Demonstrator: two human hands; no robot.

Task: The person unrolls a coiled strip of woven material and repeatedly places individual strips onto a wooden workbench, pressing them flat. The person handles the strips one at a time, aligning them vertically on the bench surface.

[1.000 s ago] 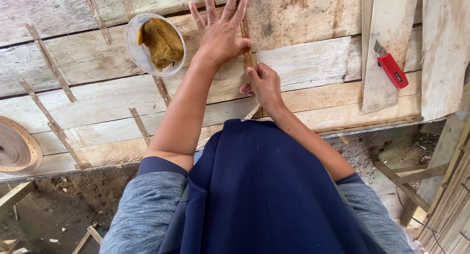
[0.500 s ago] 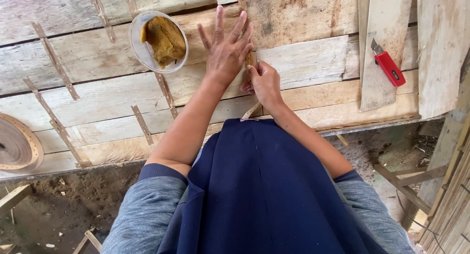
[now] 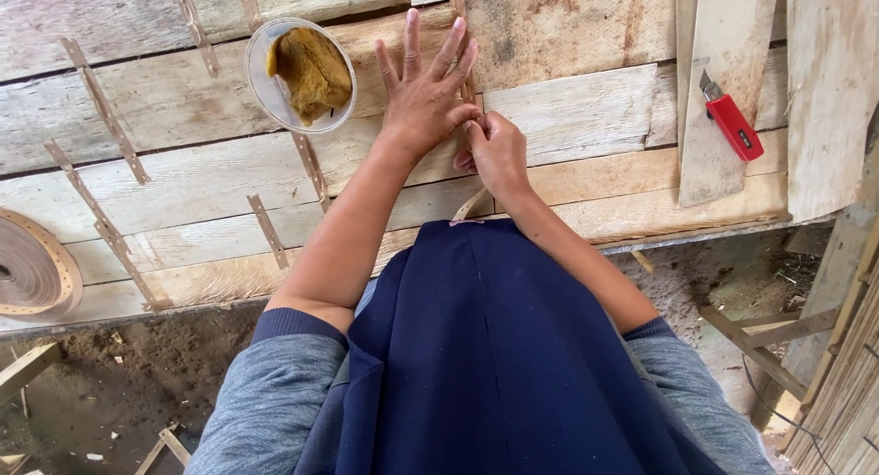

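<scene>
Nearest to us, at the bottom of the frame, hangs a smooth navy apron (image 3: 494,365) over grey knit sleeves (image 3: 265,402). Below the bench edge at lower left we see bare dirt floor (image 3: 101,393) with wood scraps; at lower right lean thin bamboo slats (image 3: 838,383) and rough timber bracing.

The bench (image 3: 183,173) fills the middle and top of the frame: wide, weathered planks, pale and grainy, with dark gaps between them. At the far left edge sits a coil of tan perforated strip (image 3: 32,264), wound flat. Short cut strips (image 3: 270,229) of the same punched material lie scattered across the left half of the planks.

In the centre our right hand (image 3: 499,154) is curled closed, fingertips pinched on a narrow tan strip (image 3: 469,205) that runs up the bench from the near edge. Our left hand (image 3: 426,95) lies just above it, fully open with fingers spread, palm pressed flat on the strip and the plank; the two hands touch.

Further up, at upper left of centre, a round translucent plastic tub (image 3: 265,81) holds a lumpy mustard-brown mass (image 3: 311,67). At upper right a red utility knife (image 3: 732,122) rests on a loose upright board (image 3: 723,35).
</scene>
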